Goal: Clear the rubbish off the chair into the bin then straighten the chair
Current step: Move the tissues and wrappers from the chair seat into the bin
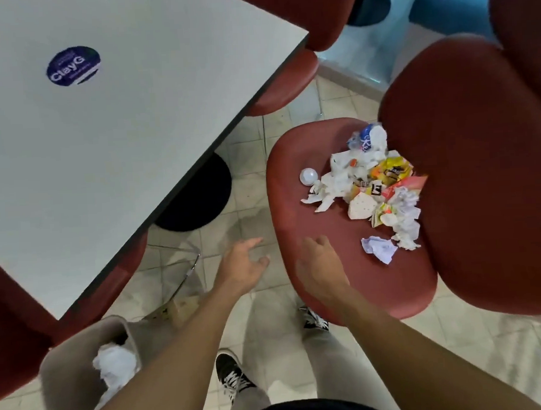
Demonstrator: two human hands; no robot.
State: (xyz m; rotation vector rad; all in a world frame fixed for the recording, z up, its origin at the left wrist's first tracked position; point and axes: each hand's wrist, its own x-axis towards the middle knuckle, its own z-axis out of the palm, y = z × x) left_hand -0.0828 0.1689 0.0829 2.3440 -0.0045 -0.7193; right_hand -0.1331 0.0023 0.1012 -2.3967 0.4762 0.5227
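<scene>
Item: rubbish (375,190), a loose heap of crumpled tissue, wrappers and one small white ball, lay on the red chair (298,159) seat, pressed toward the backrest, its long axis running roughly from 12 to 6 o'clock. Right hand (321,265), fingers spread and holding nothing, hovered over the seat's near edge; the heap stood at about 1 o'clock from it, the closest piece being a crumpled white paper (378,249) just beside the heap's near end. Left hand (242,262), likewise open and empty, hung over the floor off the seat's left edge, farther from the heap, so the right was the nearer. Bin (68,372), beige, already holding white paper, stood at 7 o'clock from the hands beside the white tabletop (118,134). Bare seat lay between hand and heap; the backrest closed off the far side.
</scene>
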